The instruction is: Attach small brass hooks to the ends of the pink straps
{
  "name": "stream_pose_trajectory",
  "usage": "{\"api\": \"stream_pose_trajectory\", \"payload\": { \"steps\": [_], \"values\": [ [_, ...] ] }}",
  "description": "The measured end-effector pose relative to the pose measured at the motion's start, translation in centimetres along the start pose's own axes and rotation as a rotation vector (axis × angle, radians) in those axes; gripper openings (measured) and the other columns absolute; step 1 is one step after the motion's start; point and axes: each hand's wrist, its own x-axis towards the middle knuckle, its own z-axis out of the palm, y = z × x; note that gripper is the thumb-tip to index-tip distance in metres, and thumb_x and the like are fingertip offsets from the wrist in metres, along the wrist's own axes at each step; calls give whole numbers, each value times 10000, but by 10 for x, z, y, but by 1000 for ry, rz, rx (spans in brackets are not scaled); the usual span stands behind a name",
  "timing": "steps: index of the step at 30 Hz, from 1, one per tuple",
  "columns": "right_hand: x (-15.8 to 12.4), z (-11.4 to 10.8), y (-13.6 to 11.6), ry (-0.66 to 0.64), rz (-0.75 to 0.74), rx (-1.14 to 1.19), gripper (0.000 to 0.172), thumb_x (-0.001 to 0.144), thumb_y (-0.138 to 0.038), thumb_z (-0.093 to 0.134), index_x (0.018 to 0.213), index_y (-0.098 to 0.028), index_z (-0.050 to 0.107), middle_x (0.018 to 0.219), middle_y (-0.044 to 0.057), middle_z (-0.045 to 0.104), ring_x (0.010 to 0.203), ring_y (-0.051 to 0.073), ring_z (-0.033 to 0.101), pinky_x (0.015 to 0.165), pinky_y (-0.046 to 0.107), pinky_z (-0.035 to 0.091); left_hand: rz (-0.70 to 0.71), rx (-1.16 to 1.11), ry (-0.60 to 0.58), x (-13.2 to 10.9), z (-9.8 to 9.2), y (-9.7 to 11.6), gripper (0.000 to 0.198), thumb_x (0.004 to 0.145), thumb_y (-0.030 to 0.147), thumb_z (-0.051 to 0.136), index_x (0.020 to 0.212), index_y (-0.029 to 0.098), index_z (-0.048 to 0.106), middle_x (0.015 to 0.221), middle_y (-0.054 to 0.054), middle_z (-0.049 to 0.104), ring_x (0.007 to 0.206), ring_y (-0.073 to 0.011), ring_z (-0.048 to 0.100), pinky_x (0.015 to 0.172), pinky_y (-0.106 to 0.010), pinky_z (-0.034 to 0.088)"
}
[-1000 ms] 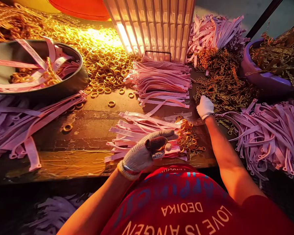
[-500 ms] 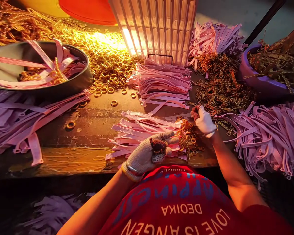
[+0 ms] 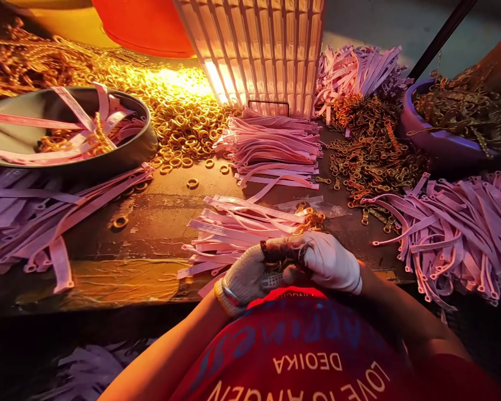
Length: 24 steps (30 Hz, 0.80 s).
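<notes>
Clasping half-hidden ring [image 3: 272, 267] — left hand [image 3: 248, 278]; right hand [image 3: 333, 262] (fingertips hidden) — pinch unclear.

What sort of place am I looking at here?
Probably a small workshop: a worn workbench carries loosely heaped gold rings and piles of matching pink straps, with a purple tub full of metal pieces at the right.

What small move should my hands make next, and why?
Perhaps ease the right white-gloved hand toward the round gold metal rings at the left pale-gloved hand: both hands are close together there, though whatever the right hand grips is hidden.
</notes>
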Motion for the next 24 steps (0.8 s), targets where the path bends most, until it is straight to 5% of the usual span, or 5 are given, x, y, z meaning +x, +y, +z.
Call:
{"api": "stream_pose_trajectory", "payload": {
  "steps": [3,7,13,19,24],
  "values": [
    [-7,-1,-2,115,145,275,270,933,-231,587,1193,-162,606,982,81,708,828,164,652,785,298,549,-98,-235,-28,6,-5,-2,175,795,168,642,910,106,759,807,-83,744,585,-117,626,626,-231,568],
    [-10,-3,-4,196,349,580,396,839,-326,752,1177,-176,612,961,30,699,786,136,641,733,247,539,-141,-321,-52,10,-10,-7,302,883,336,629,1021,88,731,931,-137,759,763,-196,704,667,-278,579],
    [-8,6,1,335,528,750,391,830,-355,752,1150,-176,617,959,26,685,843,143,641,787,264,541,140,100,-23,3,-11,-8,361,754,203,751,1113,170,720,1109,-93,725,900,-201,683,741,-272,555],
    [-8,14,-2,385,552,775,348,857,-331,731,1149,-182,611,937,12,656,797,118,606,754,231,521,183,404,109,1,-6,-1,210,869,364,705,882,160,656,622,20,607,473,-68,427,429,-185,305],
    [-5,19,-6,433,581,845,410,811,-369,783,1147,-202,619,971,23,657,840,138,611,808,254,532,163,353,51,1,-5,-1,249,906,418,663,937,176,614,615,36,562,489,-70,411,449,-180,304]
  ]
}}
